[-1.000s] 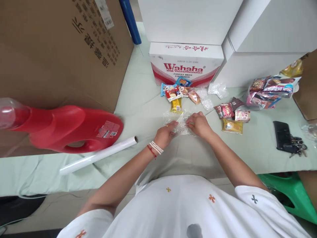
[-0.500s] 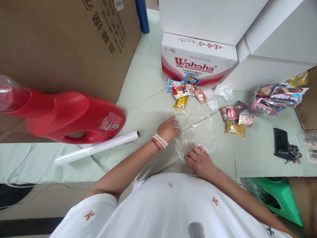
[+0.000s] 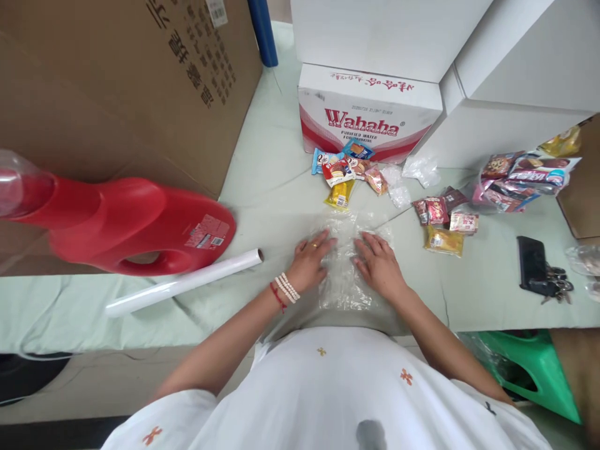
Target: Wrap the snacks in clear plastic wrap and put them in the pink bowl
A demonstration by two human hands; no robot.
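Left hand (image 3: 309,261) palm down, fingers spread, at the left edge of a crinkled sheet of clear plastic (image 3: 345,278); right hand (image 3: 380,267) likewise, fingers spread at its right edge. Neither grips anything. The sheet lies flat on the pale green tablecloth (image 3: 276,219), between the hands and right in front of the person. Left wrist: white bead bracelet (image 3: 287,288), red cord beside it.

Just beyond the sheet—a yellow snack packet (image 3: 339,195), then a cluster of wrapped snacks against the Wahaha water carton (image 3: 370,119). Crumpled clear wrapping (image 3: 398,185) to their right. Further right, small dark-red packets (image 3: 436,210) with another yellow packet (image 3: 444,240) nearer the person, then a clear bag of snacks (image 3: 525,181). Black phone (image 3: 531,259) and keys (image 3: 557,284) near the right end.

Left side: white roll (image 3: 185,282), lying beside a red jug (image 3: 140,219); large brown cardboard box (image 3: 117,94) behind.
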